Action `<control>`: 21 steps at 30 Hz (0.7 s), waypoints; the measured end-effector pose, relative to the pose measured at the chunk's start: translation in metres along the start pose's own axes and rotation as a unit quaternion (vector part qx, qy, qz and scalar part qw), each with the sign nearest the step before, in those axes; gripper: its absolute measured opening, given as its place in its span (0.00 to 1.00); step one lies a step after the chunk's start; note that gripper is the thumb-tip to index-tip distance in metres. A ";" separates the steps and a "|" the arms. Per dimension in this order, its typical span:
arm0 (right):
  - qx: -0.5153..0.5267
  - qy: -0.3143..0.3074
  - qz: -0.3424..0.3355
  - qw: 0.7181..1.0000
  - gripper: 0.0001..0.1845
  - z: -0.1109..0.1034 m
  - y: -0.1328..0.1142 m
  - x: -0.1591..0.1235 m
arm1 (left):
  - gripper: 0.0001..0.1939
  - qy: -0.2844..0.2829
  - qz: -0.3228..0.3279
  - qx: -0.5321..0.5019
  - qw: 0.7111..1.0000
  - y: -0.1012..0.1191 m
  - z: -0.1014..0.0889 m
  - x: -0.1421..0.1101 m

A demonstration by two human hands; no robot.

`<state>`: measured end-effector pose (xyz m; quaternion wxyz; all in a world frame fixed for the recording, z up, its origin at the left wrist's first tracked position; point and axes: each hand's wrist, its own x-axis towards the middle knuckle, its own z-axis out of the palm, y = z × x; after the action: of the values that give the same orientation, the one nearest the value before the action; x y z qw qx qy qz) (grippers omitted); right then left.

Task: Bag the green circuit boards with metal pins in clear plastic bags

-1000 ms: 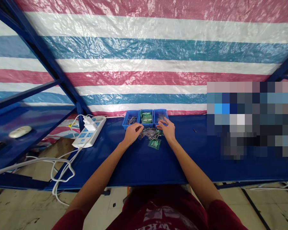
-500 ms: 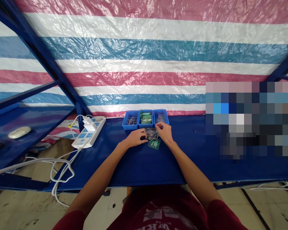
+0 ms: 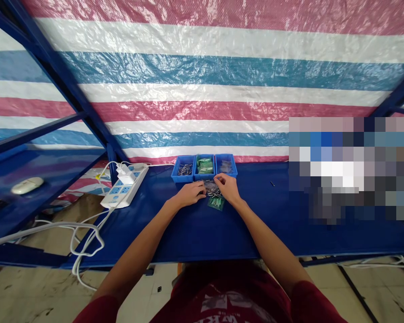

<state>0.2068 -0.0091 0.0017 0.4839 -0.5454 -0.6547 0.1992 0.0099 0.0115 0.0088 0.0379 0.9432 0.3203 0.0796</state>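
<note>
Metal pieces (image 3: 215, 194) are lying in a loose pile on the blue table (image 3: 202, 237), between the left hand (image 3: 190, 194) and the right hand (image 3: 229, 188). The left hand is resting palm down at the pile's left edge, its fingers curving and its thumb standing apart from them; it is touching the edge of the pile. The right hand is bending over the other side, thumb and forefinger drawing close together near clear packaging (image 3: 209, 185); whether they are pinching anything, I cannot tell. A green packet (image 3: 216, 204) is lying just below the pile. Behind, three blue trays (image 3: 204, 177) are standing side by side, holding metal pieces, green packets and clear packets.
</note>
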 end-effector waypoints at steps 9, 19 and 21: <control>0.007 -0.009 -0.009 1.000 0.12 0.001 -0.001 -0.001 | 0.05 0.009 -0.022 0.017 1.000 0.008 0.005 0.003; 0.013 -0.068 -0.084 0.994 0.11 0.003 -0.004 -0.003 | 0.08 0.151 -0.075 -0.063 0.984 0.001 -0.002 0.000; 0.009 -0.075 -0.087 0.993 0.10 0.004 -0.002 -0.003 | 0.09 0.187 -0.070 -0.100 0.975 0.001 -0.003 0.000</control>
<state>0.2019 -0.0114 0.0003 0.4537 -0.4653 -0.7325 0.2028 0.0103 0.0108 0.0117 0.0771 0.8781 0.3775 0.2837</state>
